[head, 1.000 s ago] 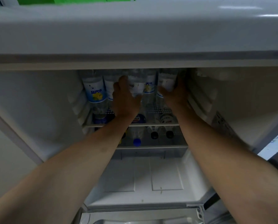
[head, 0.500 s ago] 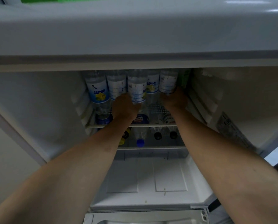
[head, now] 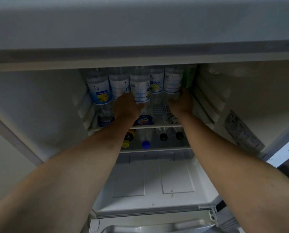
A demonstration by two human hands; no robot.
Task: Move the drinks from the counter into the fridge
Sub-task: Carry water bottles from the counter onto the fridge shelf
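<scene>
Where both arms reach in, five upright bottles (head: 99, 91), left hand (head: 126, 107) and right hand (head: 182, 102) each gripping one.

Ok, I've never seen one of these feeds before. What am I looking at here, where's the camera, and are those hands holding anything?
There is no machine here: a person works with two bare hands, and the one camera sits on their head, looking forward and down into an open fridge. On the upper shelf clear drink bottles stand in a row. The left hand is at the base of the middle bottle; the right hand is at the base of the rightmost bottle, beside a green carton. Its fingers are hidden, so its grip is unclear. More bottles lie on the shelf below, caps toward you.
</scene>
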